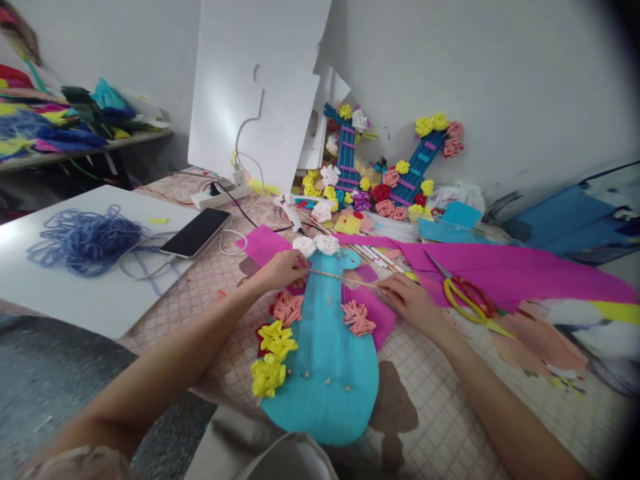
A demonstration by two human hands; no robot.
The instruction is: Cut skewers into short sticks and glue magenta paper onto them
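A turquoise guitar-shaped cutout (325,353) lies in front of me, trimmed with yellow (273,353), salmon (357,317) and white paper flowers (316,245). A thin wooden stick (340,277) lies across its neck. My left hand (283,268) pinches the stick's left end, fingers closed. My right hand (407,299) presses down on its right end, fingers curled over it.
Yellow-handled scissors (467,300) lie on magenta paper (500,270) to the right. Two finished blue flower guitars (347,157) lean on the wall. A phone (196,232), blue yarn (87,239) on a white board (75,293), a power strip (220,195) and a glue gun (290,210) sit left.
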